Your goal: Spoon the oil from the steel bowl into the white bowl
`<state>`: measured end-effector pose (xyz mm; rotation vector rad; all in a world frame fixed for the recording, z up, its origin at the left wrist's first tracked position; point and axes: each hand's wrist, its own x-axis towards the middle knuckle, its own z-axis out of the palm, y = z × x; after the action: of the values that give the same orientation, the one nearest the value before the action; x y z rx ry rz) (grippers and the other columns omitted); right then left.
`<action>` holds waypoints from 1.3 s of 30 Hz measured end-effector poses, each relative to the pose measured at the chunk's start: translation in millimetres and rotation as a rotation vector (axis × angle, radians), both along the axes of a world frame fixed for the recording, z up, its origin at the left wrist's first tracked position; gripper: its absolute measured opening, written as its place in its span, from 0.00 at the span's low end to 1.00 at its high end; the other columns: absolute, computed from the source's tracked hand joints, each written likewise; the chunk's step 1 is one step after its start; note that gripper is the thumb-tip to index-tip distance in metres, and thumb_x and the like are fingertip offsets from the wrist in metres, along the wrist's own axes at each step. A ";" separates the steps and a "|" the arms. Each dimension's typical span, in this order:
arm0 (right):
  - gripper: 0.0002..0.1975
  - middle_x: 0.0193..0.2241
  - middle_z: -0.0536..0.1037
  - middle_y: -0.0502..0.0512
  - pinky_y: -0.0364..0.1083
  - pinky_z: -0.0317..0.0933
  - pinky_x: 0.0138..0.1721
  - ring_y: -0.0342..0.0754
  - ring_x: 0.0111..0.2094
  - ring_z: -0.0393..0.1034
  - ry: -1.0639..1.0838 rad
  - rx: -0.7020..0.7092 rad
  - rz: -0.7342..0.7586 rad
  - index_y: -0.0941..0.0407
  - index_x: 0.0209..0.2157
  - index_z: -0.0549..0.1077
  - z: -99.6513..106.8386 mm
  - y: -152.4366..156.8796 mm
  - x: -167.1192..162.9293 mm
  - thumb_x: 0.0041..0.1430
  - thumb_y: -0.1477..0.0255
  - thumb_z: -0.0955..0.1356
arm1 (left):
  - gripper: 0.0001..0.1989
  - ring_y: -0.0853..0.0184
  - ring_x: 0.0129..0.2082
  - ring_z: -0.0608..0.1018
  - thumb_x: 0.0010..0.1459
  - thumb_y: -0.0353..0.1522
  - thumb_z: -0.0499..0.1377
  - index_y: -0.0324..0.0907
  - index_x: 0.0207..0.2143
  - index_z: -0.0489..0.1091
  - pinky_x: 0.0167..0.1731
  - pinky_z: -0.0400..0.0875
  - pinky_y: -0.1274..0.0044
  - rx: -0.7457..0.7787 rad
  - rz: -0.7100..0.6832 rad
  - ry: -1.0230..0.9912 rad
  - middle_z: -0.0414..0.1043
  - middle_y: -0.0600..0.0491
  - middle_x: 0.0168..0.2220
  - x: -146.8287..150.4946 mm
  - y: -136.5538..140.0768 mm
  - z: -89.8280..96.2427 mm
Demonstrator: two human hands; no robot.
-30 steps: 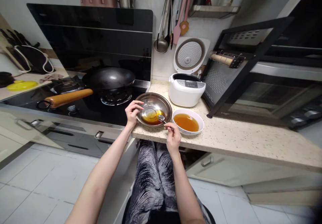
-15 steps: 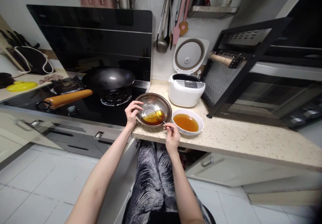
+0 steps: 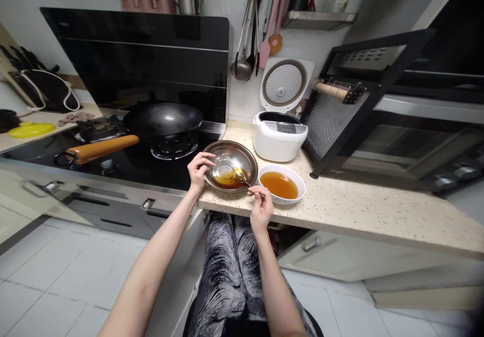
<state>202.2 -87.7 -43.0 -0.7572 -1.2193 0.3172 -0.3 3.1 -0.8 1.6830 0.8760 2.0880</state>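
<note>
Now spoon (image 3: 241, 176) raised higher from liquid (image 3: 226, 181), pinched in right fingers (image 3: 257, 191); left fingers (image 3: 202, 162) gripping steel bowl (image 3: 247, 156).

Room: a kitchen was seen
Stove (image 3: 136, 171): a wok (image 3: 166, 119) was set there
Wall (image 3: 242, 99): utensils (image 3: 242, 71) were hung

1. I see a round steel bowl (image 3: 245, 159), shiny and wide-mouthed, upright on the bench (image 3: 363, 201) near the centre of the frame, shallow amber liquid (image 3: 224, 181) pooled inside.
2. I make out a small metal spoon (image 3: 241, 176) slanting over its lower-right rim, head inside the bowl, handle toward lower right.
</note>
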 end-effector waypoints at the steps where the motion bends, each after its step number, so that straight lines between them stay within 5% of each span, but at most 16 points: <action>1: 0.09 0.35 0.77 0.52 0.46 0.70 0.38 0.45 0.35 0.73 0.001 0.005 -0.003 0.53 0.38 0.73 1.6 -0.7 0.4 0.72 0.69 0.63 | 0.14 0.58 0.40 0.78 0.43 0.23 0.54 0.44 0.21 0.79 0.41 0.69 0.68 0.001 0.000 -0.002 0.81 0.50 0.36 0.0 0.2 -0.1; 27: 0.06 0.34 0.76 0.53 0.47 0.72 0.37 0.46 0.36 0.74 0.079 0.120 -0.143 0.53 0.39 0.71 37.8 -21.8 14.8 0.72 0.71 0.63 | 0.14 0.59 0.38 0.77 0.42 0.24 0.54 0.44 0.21 0.79 0.39 0.68 0.69 -0.010 0.001 -0.008 0.81 0.50 0.35 0.8 -0.2 0.8; 39: 0.06 0.35 0.78 0.54 0.49 0.73 0.37 0.48 0.37 0.76 -0.006 0.150 -0.309 0.54 0.39 0.73 28.7 -18.6 46.3 0.71 0.71 0.64 | 0.14 0.58 0.39 0.77 0.43 0.24 0.54 0.44 0.21 0.79 0.40 0.69 0.69 -0.027 0.008 0.000 0.81 0.50 0.36 0.4 -1.4 1.2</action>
<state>248.5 -106.2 -14.3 -0.8026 -1.0988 -0.0303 0.0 1.7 0.4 1.6686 0.9082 2.0714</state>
